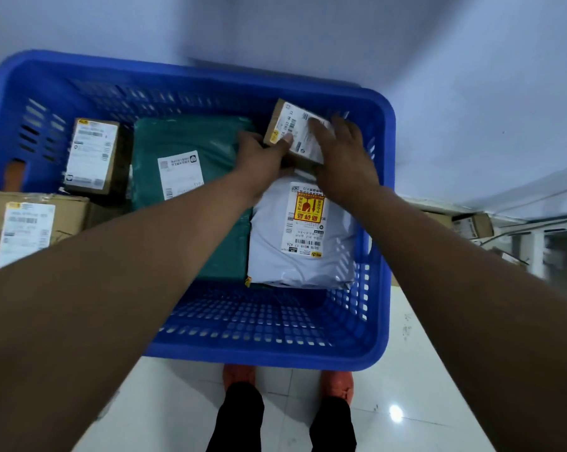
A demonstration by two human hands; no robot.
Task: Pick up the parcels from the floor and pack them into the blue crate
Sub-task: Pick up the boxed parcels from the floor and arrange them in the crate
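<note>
A blue perforated crate (269,353) stands on the floor in front of me. In its far right corner a small cardboard box (291,130) with a white label is held tilted: my left hand (262,158) grips its near left edge and my right hand (344,154) lies over its right side. Beneath the box lies a white poly mailer (305,252) with a yellow and red sticker. A green poly mailer (190,151) fills the crate's middle. Two more cardboard boxes sit at the left, one upright (92,154), one larger (27,230).
The crate stands against a pale wall, on white glossy floor tiles (438,370). My feet in orange shoes (336,384) are right behind its near rim. More cardboard parcels (471,225) lie on the floor at the right, beside a white frame.
</note>
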